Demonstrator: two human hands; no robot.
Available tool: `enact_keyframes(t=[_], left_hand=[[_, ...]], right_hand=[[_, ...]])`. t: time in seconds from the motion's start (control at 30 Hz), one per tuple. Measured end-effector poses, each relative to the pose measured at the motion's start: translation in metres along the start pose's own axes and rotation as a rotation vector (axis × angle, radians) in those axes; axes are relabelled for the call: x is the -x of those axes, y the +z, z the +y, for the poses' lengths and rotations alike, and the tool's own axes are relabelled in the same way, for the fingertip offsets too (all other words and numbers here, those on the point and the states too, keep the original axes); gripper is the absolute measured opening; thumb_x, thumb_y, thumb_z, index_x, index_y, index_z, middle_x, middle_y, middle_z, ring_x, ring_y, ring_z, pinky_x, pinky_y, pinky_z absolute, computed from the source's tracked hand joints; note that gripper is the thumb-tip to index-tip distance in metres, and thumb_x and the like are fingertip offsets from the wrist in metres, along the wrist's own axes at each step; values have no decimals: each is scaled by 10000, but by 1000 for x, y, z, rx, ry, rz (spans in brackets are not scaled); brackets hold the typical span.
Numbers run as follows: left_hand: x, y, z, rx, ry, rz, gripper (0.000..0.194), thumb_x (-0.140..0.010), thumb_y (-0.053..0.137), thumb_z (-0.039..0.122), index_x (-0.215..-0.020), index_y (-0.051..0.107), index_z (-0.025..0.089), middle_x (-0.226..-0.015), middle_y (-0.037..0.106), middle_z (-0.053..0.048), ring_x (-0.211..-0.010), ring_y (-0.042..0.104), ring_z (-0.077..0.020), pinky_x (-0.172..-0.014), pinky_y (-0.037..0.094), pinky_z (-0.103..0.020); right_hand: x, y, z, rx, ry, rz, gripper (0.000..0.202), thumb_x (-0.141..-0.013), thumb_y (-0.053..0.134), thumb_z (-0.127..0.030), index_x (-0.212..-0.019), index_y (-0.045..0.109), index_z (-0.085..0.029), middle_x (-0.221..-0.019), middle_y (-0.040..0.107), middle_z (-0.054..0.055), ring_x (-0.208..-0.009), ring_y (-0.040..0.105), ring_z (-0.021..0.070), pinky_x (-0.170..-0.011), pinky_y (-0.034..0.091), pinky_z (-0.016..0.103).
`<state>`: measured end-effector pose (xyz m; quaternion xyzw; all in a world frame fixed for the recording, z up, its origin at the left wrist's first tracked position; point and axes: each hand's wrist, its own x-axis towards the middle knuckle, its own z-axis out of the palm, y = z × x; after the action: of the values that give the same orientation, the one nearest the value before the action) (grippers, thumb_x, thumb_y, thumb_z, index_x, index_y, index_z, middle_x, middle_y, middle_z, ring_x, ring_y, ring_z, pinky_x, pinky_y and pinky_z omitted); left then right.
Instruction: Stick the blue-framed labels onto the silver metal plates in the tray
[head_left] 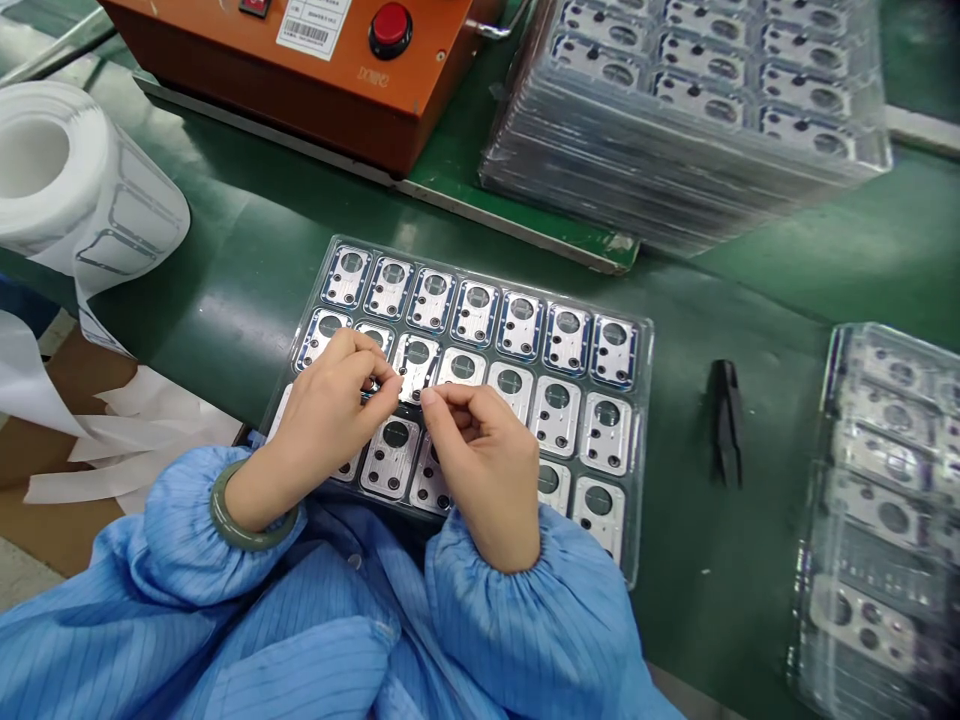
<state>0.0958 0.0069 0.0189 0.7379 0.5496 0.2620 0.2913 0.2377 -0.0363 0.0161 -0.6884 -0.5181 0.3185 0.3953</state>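
Observation:
A clear plastic tray [642, 450] lies in front of me, holding rows of silver metal plates, each with one large round hole and several small ones. My left hand [326, 405] is closed in a pinch over the second row. Its fingertips are at the edge of a metal plate [415, 358]. Just to the right, my right hand [487, 460] also pinches, thumb against forefinger, at that plate's lower corner. Whatever sits between the fingertips is too small to make out. Plates in the back row, such as this metal plate [475, 312], carry dark blue edging.
At the left stands a roll of white backing with frame-shaped stickers [131, 205], above discarded white strips [142, 440]. Behind are an orange machine [300, 95] and stacked filled trays [645, 160]. Black tweezers [725, 420] lie right, beside another clear tray [814, 560].

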Motion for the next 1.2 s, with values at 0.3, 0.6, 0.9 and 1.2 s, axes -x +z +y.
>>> enact_keyframes(t=[0.3, 0.6, 0.9, 1.2], left_hand=[[0, 0, -1, -12, -5, -6, 82, -831, 548, 183, -763, 589, 162, -930, 570, -48, -819, 556, -143, -700, 452, -279], [0, 0, -1, -32, 11, 0, 76, -829, 550, 176, -764, 589, 165, -912, 571, -43, -841, 563, -147, -707, 449, -279], [0, 0, -1, -48, 16, 10, 85, -834, 548, 178, -767, 597, 157, -902, 574, -43, -847, 575, -147, -731, 458, -280], [0, 1, -2, -64, 33, 38, 91, -829, 555, 173, -755, 607, 157, -897, 580, -45, -832, 574, -146, -721, 466, -278]], right_hand=[[0, 0, 0, 9, -11, -3, 147, -847, 572, -289, -751, 644, -204, -697, 605, 0, -613, 553, 127, -607, 454, 275], [0, 0, -1, 21, -18, -2, 128, -846, 584, -270, -758, 649, -205, -702, 599, -7, -620, 553, 122, -640, 456, 282], [1, 1, -1, 45, -23, 0, 135, -855, 575, -268, -774, 655, -196, -703, 601, -5, -634, 559, 126, -648, 451, 286], [1, 2, -1, 94, -58, 10, 146, -860, 571, -268, -767, 660, -198, -693, 589, -12, -648, 551, 125, -644, 439, 282]])
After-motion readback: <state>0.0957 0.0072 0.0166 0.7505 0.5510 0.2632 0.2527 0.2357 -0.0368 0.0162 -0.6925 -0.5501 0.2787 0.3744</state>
